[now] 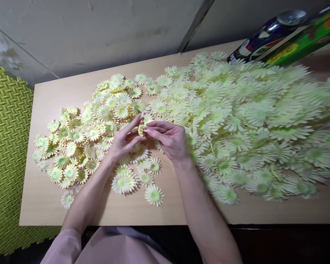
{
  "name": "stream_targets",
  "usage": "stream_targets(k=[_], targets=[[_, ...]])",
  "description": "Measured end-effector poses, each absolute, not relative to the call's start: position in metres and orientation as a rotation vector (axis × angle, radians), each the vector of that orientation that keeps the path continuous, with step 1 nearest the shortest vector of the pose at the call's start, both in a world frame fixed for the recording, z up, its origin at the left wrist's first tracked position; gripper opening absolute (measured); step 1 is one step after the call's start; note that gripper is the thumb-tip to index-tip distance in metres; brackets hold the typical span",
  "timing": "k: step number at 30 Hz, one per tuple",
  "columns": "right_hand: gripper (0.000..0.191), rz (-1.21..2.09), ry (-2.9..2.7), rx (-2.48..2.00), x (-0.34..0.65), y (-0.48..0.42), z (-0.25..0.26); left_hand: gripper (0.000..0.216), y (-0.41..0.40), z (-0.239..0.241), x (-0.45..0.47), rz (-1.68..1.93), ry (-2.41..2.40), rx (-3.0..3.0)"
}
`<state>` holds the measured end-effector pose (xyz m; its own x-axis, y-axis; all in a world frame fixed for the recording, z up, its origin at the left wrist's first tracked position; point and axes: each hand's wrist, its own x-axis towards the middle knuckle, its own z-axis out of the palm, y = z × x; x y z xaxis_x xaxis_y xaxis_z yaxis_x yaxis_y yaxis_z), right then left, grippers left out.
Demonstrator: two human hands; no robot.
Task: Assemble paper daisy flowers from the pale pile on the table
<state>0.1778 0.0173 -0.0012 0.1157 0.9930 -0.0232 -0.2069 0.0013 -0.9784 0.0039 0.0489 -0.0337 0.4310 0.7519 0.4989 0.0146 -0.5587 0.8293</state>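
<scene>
My left hand [125, 142] and my right hand [169, 141] meet over the middle of the table. Between their fingertips is a small, folded-looking pale yellow artificial flower [141, 130]. The left thumb and forefinger close on it from one side, while the right thumb and fingers pinch it from the other. Around and under the left hand spreads a heap of small cream daisy-like flower heads [92, 132] with green centres and some purple tips. A far bigger pile of similar flower heads [236, 124] lies to the right. One loose flower head [154, 195] rests in front of the hands.
The wooden tabletop [170, 205] runs along a grey wall [99, 33]. At the back right stand a dark blue can [266, 35] and a green box [305, 40]. Yellow-green textured foam matting [8, 146] lies beyond the table's left edge.
</scene>
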Motion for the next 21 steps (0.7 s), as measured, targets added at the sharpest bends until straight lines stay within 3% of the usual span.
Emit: stream_targets(k=[3, 9, 21], targets=[[0.023, 1.224, -0.961, -1.119, 0.177, 0.017, -0.001, 0.070, 0.047, -0.030, 0.004, 1.137, 0.682, 1.855], [0.023, 1.302, -0.897, -1.032, 0.174, 0.018, -0.003, 0.039, 0.042, -0.018, 0.006, 1.099, 0.724, 1.698], [0.023, 1.303, -1.039, -1.014, 0.170, 0.016, 0.004, 0.032, 0.041, -0.015, 0.007, 1.219, 0.772, 1.443]])
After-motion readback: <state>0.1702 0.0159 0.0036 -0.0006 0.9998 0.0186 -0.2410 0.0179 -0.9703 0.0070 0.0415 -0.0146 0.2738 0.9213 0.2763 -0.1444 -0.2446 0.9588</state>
